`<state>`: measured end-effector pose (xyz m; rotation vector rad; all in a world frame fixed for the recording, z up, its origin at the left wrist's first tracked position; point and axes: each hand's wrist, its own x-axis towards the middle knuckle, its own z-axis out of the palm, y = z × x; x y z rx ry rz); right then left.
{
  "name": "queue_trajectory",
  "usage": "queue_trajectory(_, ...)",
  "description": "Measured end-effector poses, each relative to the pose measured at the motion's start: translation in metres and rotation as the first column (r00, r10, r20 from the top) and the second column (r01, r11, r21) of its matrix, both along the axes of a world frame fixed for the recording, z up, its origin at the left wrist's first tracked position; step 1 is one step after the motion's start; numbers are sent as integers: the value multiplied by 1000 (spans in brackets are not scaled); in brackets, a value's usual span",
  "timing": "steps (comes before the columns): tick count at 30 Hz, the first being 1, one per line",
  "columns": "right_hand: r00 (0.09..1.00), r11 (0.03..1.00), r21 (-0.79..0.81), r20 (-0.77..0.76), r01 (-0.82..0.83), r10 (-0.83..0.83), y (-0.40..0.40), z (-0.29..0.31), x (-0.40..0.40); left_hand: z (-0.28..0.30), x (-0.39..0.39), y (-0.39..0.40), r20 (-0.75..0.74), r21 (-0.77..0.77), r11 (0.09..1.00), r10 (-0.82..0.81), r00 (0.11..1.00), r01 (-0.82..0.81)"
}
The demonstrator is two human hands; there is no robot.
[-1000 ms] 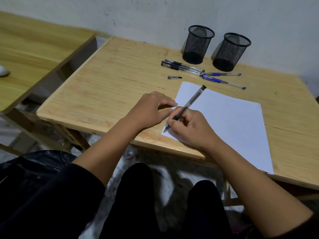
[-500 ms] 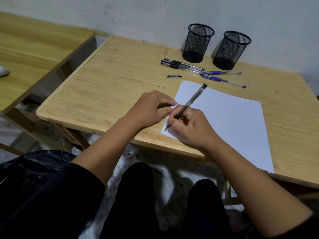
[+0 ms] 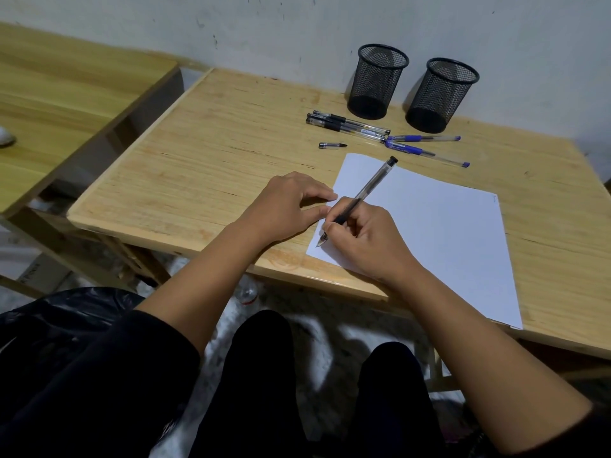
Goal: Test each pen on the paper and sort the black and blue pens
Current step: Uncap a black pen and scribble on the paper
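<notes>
Pen (image 3: 358, 193) sits pinched in the right hand (image 3: 360, 242), its tip on the paper (image 3: 429, 233) at the lower-left corner, mid-frame, likely to test its ink. Left hand (image 3: 287, 203), loosely curled, pins that sheet's edge steady. Toward the upper right, untested pens (image 3: 347, 125) lie before two mesh cups (image 3: 377, 82), presumably the sorting bins.

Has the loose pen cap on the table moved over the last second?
No. The pen cap lies in the same spot, just left of the paper's far corner, below the black pens.

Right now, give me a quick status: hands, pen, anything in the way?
Right hand gripping pen, tip on paper. Left hand pinning paper's edge. Both cups empty. Nothing in the way.
</notes>
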<state>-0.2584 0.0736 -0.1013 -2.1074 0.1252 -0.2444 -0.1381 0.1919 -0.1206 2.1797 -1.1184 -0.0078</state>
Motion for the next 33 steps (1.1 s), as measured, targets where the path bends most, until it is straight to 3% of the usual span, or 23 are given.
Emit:
queue_trajectory(4,995,995,37,-24,96,-95,1,2,2,0,-1,1,-12,11,1000,0,1000,0)
queue_trajectory(7,971,945,221,-60,239,-232,-1,9,4,4,-4,0,-53,-9,999,32,998,-32)
queue_trajectory(12,903,706,566,-218,426,-370,-14,26,14,12,2,-8,-153,-82,984,144,978,-158)
queue_trajectory(16,843,641,553,-278,532,-461,-34,39,24,13,22,-31,-131,-83,959,260,957,-272)
queue_trajectory(25,833,581,622,-236,525,-501,-57,49,37,9,64,-73,-41,41,933,359,933,-357)
queue_trajectory(30,836,603,609,-199,515,-512,-61,46,44,10,63,-72,-55,1,928,371,927,-371)
queue_trajectory(33,845,612,630,-140,478,-516,-61,45,48,19,51,-65,-125,-123,923,349,929,-364)
